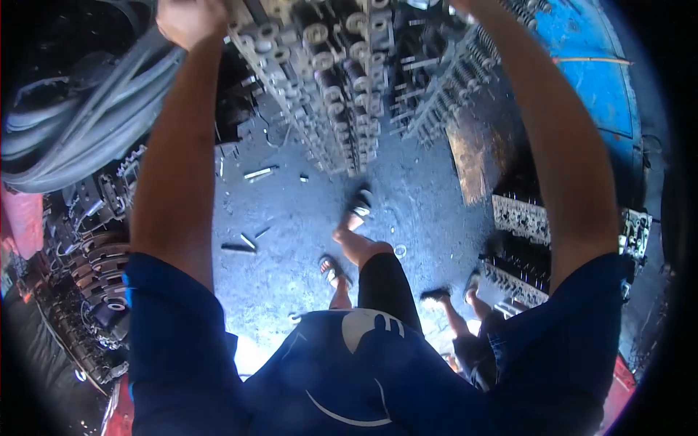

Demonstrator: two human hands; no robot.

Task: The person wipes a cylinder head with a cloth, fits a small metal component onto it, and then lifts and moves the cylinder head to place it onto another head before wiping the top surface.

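Observation:
At the top left my left hand (pixel 190 23) is raised, its fingers curled, beside the upper end of a tall stack of metal engine cylinder heads (pixel 331 65). What lies inside its grip is partly cut off by the frame's top edge. On the other side, only a bit of my right hand (pixel 463 5) shows at the top edge, near a second stack of engine parts with coil springs (pixel 462 76). The fingers of that hand are out of sight. Both arms reach forward and up, around the stacks.
Thick dark hoses (pixel 94 120) hang at left above piled metal parts (pixel 102 269). Small metal pieces (pixel 260 173) lie on the floor (pixel 283 211). At right are more cylinder heads (pixel 522 218), a brown board (pixel 467 156) and a blue panel (pixel 592 80). Another person's feet (pixel 438 294) stand behind me.

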